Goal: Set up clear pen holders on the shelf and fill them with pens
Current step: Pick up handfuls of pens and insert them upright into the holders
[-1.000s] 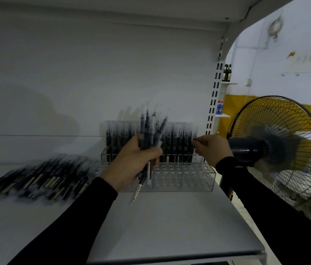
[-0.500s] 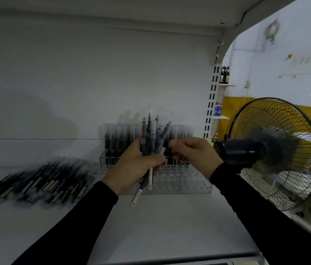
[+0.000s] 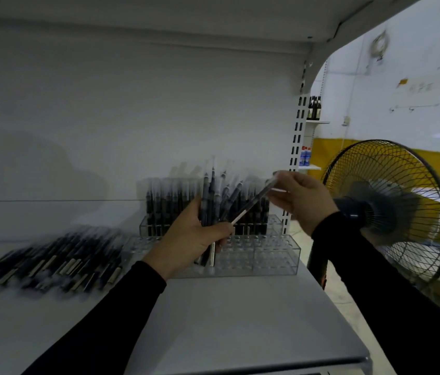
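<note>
Pens are the matter: the right hand (image 3: pixel 301 203) pinches one slim dark pen (image 3: pixel 250 204) slantwise above two clear plastic pen holders (image 3: pixel 262 255) on the grey shelf (image 3: pixel 227 320), the rear one packed. The left hand (image 3: pixel 189 239) grips a dark pen bundle (image 3: pixel 213 201), too blurred to count. One loose pen heap (image 3: pixel 51 261) lies left; one black fan (image 3: pixel 386 209) stands right.

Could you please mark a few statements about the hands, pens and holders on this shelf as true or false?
1. The left hand grips a bundle of pens. True.
2. The right hand is empty. False: it pinches a single pen.
3. The front holder is full. False: its holes look mostly empty.
4. Loose pens lie on the shelf, left of the holders. True.
5. A fan stands to the right. True.
</note>
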### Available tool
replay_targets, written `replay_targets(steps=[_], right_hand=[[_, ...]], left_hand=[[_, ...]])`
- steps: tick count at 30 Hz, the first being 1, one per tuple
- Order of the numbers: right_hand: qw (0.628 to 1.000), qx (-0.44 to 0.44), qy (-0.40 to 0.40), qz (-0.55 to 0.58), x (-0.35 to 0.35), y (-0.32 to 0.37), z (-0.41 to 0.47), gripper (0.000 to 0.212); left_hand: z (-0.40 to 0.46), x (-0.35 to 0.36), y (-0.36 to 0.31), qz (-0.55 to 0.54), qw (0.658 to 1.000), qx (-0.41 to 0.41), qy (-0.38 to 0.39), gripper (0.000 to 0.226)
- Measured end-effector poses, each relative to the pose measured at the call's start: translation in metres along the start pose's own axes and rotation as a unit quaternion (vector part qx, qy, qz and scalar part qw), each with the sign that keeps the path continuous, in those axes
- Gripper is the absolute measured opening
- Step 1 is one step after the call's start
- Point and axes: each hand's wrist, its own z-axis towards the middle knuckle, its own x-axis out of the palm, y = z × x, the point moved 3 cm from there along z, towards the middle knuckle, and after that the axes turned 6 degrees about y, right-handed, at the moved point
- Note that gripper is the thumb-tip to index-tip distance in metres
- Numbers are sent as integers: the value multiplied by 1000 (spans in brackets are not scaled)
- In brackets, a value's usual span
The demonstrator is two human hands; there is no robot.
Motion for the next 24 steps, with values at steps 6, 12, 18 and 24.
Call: replay_targets(steps=[6, 12, 18, 24], right_hand=[[928, -158, -160, -296, -35, 17, 17, 22], [862, -202, -185, -426, -37, 13, 37, 26], [844, -176, -154, -483, -31, 6, 54, 29], [857, -122, -74, -495, -30, -8, 60, 26]], left_hand=[[3, -1, 3, 7, 1000, -8, -11, 17], [5, -4, 6, 7, 999, -14, -28, 15], [7, -7, 11, 17, 999, 1, -34, 14], [8, -7, 11, 15, 1000, 11, -25, 13]])
